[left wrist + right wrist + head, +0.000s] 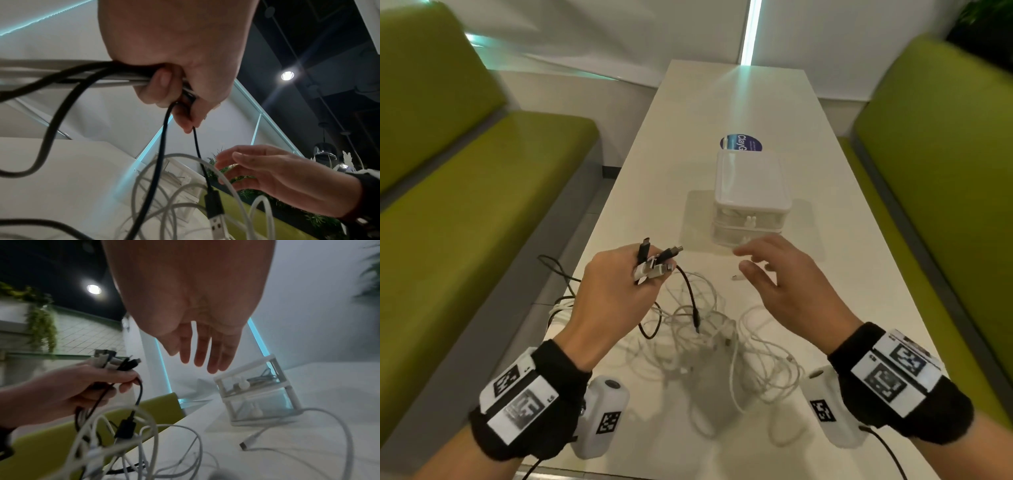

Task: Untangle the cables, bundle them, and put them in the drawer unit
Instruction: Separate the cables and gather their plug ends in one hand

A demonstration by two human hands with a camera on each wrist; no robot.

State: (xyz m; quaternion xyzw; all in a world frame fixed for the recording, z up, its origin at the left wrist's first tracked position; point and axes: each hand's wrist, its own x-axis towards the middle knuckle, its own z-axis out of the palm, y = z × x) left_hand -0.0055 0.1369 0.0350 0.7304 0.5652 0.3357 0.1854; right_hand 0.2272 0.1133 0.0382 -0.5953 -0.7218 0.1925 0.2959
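Above the white bench (722, 113), the person's left hand (607, 298) is raised, its grip clamped on a bunch of cable ends (654, 262), black and white plugs sticking out past the fingers. From that fist a black cable (688, 291) drops in a loop, its USB plug (216, 216) hanging over the tangle of white cables (709, 342) that lies on the bench between the two wrists; another black cable trails off the bench's left edge. The right hand (787, 287) hovers just beside the left, palm down, fingers (202, 350) straight and spread, holding nothing and touching no cable. Beyond it stands the small clear drawer unit (751, 202), two drawers stacked, both pushed in, with some cable visible inside the upper one. One white plug (249, 442) lies alone on the bench near the unit's front. Green sofas (482, 192) flank both sides of the bench.
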